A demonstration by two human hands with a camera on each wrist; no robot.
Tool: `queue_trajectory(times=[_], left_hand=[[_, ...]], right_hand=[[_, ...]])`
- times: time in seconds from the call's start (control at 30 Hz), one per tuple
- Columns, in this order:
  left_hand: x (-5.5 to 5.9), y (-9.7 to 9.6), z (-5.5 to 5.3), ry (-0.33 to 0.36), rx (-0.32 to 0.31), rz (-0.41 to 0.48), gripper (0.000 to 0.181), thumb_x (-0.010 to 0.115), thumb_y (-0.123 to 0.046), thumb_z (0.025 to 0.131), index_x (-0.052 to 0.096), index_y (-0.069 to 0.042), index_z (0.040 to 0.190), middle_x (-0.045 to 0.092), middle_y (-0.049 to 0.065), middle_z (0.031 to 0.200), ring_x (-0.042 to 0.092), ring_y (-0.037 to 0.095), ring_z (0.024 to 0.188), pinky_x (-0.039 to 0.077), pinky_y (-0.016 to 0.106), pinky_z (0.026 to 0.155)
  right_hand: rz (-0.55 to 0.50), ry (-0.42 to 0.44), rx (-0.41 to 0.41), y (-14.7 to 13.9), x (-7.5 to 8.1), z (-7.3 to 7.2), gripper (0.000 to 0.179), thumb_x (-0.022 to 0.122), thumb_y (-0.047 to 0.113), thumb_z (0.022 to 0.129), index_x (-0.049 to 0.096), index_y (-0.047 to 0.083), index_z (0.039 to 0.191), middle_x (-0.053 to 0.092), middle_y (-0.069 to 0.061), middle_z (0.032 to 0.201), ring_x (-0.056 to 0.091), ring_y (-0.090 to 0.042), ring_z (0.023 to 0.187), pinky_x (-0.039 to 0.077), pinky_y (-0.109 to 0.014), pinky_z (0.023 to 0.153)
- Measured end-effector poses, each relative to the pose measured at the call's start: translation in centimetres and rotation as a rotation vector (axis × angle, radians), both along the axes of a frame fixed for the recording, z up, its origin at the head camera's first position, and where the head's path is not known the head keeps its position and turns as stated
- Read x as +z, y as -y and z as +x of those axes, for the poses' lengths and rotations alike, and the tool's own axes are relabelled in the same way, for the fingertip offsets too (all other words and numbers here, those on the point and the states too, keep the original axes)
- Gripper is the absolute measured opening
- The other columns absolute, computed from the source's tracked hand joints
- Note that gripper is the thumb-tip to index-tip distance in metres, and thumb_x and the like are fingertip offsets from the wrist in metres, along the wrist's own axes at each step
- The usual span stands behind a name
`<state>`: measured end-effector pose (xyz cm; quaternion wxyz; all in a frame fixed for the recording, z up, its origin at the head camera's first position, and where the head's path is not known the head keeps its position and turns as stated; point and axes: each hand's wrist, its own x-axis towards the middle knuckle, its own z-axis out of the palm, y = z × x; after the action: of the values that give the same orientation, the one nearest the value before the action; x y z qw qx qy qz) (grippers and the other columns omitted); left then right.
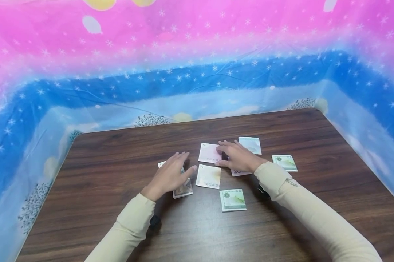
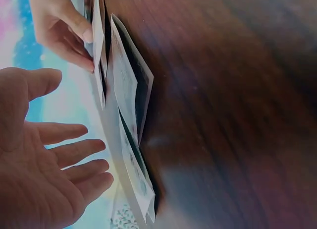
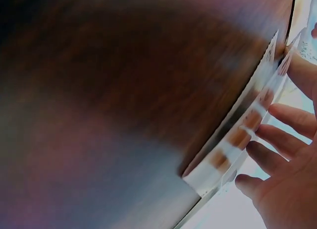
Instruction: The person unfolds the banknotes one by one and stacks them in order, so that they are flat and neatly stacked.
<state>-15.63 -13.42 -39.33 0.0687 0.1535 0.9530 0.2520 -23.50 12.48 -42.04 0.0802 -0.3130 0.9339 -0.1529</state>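
Several folded banknotes lie on the table. My left hand (image 1: 170, 174), fingers spread, is over a brown folded banknote (image 1: 183, 190) and hides part of it. In the left wrist view the same hand (image 2: 59, 159) holds nothing, beside standing-edged folded notes (image 2: 124, 75). My right hand (image 1: 239, 157) reaches over a purple banknote (image 1: 239, 173), its fingertips at the right edge of a pink banknote (image 1: 208, 153). The right wrist view shows its extended fingers (image 3: 277, 140) close against a folded note (image 3: 242, 135); whether they press it I cannot tell.
Between the hands lies a yellowish note (image 1: 208, 176), with a green note (image 1: 233, 201) nearer me. Another green note (image 1: 284, 163) is at the right, and a pale blue-green note (image 1: 251, 145) lies behind the right hand. Patterned cloth (image 1: 197, 80) hangs beyond the brown table (image 1: 111, 153).
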Motion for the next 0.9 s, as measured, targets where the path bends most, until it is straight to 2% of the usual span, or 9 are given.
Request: queue_trajectory(times=[0.17, 0.43, 0.63, 0.7, 0.8, 0.9], left_hand=[[0.0, -0.7, -0.8, 0.014, -0.01, 0.011, 0.065, 0.053, -0.039, 0.104, 0.04, 0.003, 0.152, 0.041, 0.021, 0.155, 0.029, 0.039, 0.148, 0.026, 0.054, 0.12], [-0.4, -1.9, -1.9, 0.073, -0.03, 0.021, 0.057, 0.053, -0.035, 0.106, 0.045, 0.002, 0.149, 0.048, 0.02, 0.151, 0.032, 0.037, 0.147, 0.031, 0.053, 0.118], [-0.5, -2.4, -2.1, 0.098, -0.037, 0.014, 0.054, 0.05, -0.033, 0.107, 0.047, 0.002, 0.148, 0.05, 0.019, 0.149, 0.032, 0.035, 0.148, 0.03, 0.05, 0.119], [-0.4, -2.5, -2.2, 0.099, -0.039, 0.012, 0.053, 0.049, -0.033, 0.107, 0.047, 0.002, 0.148, 0.05, 0.018, 0.149, 0.032, 0.034, 0.148, 0.029, 0.049, 0.12], [-0.4, -2.7, -2.2, 0.102, -0.041, 0.022, 0.053, 0.048, -0.032, 0.108, 0.046, 0.002, 0.148, 0.05, 0.019, 0.15, 0.032, 0.035, 0.148, 0.029, 0.049, 0.12], [-0.4, -2.7, -2.2, 0.113, -0.032, 0.036, 0.053, 0.047, -0.031, 0.108, 0.045, 0.002, 0.149, 0.048, 0.02, 0.151, 0.033, 0.036, 0.147, 0.028, 0.049, 0.12]], right_hand=[[0.024, -0.017, -0.004, 0.4, 0.1, -0.2, 0.054, 0.066, 0.039, 0.099, 0.06, 0.001, 0.138, 0.042, -0.02, 0.155, 0.035, -0.036, 0.146, 0.014, -0.058, 0.122], [0.031, -0.023, 0.019, 0.6, 0.2, 0.0, 0.05, 0.066, 0.037, 0.1, 0.063, 0.0, 0.133, 0.043, -0.024, 0.153, 0.038, -0.038, 0.144, 0.018, -0.059, 0.121], [0.031, -0.022, 0.027, 0.9, 0.3, 0.0, 0.053, 0.068, 0.039, 0.098, 0.063, 0.001, 0.133, 0.046, -0.023, 0.15, 0.043, -0.039, 0.14, 0.029, -0.055, 0.118], [0.03, -0.03, 0.03, 1.0, 0.4, 0.0, 0.043, 0.069, 0.037, 0.098, 0.067, 0.003, 0.124, 0.049, -0.023, 0.148, 0.045, -0.038, 0.139, 0.03, -0.054, 0.118], [0.025, -0.051, 0.047, 1.1, 0.5, 0.0, 0.023, 0.069, 0.033, 0.099, 0.069, 0.009, 0.1, 0.053, -0.024, 0.144, 0.047, -0.038, 0.137, 0.033, -0.054, 0.116], [0.025, -0.074, 0.075, 1.3, 0.5, -0.1, 0.023, 0.068, 0.031, 0.099, 0.062, 0.015, 0.084, 0.057, -0.023, 0.14, 0.05, -0.036, 0.135, 0.042, -0.051, 0.111]])
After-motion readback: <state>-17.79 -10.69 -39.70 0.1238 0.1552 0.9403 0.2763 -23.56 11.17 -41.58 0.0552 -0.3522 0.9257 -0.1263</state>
